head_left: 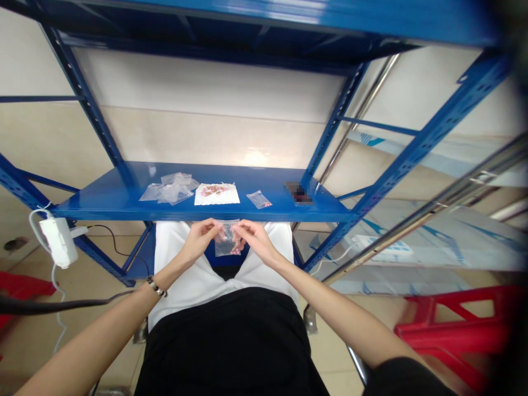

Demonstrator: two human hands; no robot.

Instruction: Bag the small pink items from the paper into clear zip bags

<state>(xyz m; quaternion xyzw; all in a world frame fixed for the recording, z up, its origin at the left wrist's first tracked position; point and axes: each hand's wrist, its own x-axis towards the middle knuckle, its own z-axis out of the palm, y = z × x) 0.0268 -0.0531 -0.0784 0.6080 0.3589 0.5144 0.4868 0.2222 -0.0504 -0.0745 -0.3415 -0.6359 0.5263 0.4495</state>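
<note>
Between my hands, over my lap and just in front of the shelf edge, hangs a small clear plastic bag with a few pinkish beads in its lower right corner. My left hand pinches its upper left side. My right hand grips the upper right side. On the blue shelf ahead lies a white sheet bearing a heap of pink and brown small pieces. Right of that rests another clear bag with some pink pieces inside. A loose pile of clear bags lies to the left.
A dark, pixelated object sits at the shelf's right end. An upper blue shelf spans overhead. A white power strip hangs at the left post. Red stools stand on both sides, and metal rails run along the right.
</note>
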